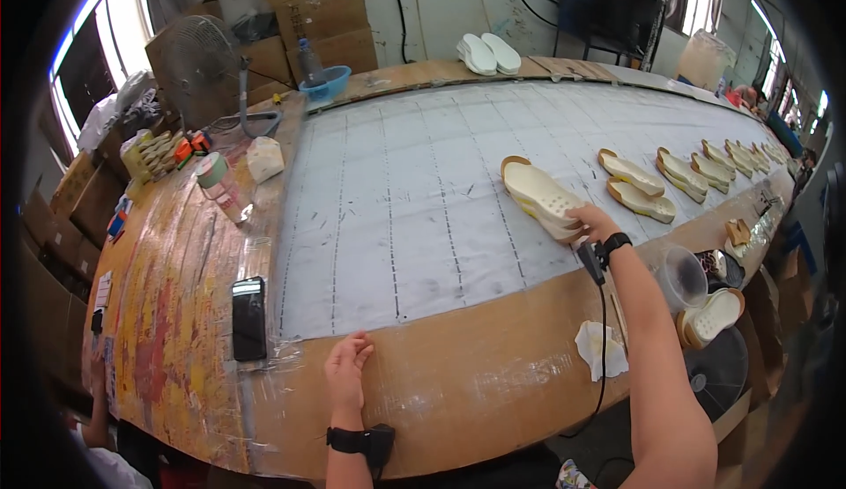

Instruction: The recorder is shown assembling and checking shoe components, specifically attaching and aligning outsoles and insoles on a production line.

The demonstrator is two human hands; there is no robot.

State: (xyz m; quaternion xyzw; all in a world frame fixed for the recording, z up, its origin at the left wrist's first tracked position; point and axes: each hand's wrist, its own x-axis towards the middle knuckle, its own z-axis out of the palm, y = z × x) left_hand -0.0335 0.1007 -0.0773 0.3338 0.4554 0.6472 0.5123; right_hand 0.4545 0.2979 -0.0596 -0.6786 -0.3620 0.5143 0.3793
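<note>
My right hand (592, 223) grips the near end of a cream shoe sole (539, 189) with small round holes and a tan rim at its far end. A second layer shows along its lower side; whether that is another sole I cannot tell. It is over the white marked sheet (414, 198), right of the middle. My left hand (349, 367) is empty, its fingers loosely bent and apart, by the brown board (441, 357) along the table's near edge. Both wrists wear black straps with small devices, and a cable hangs from the right one.
More soles (630, 172) run in a row along the right side. White soles (489, 54) lie at the back. A phone (248, 319), a bottle (220, 185) and a fan (198, 70) are on the left. Near my right forearm are a crumpled white cloth (602, 350) and a clear tub (680, 277).
</note>
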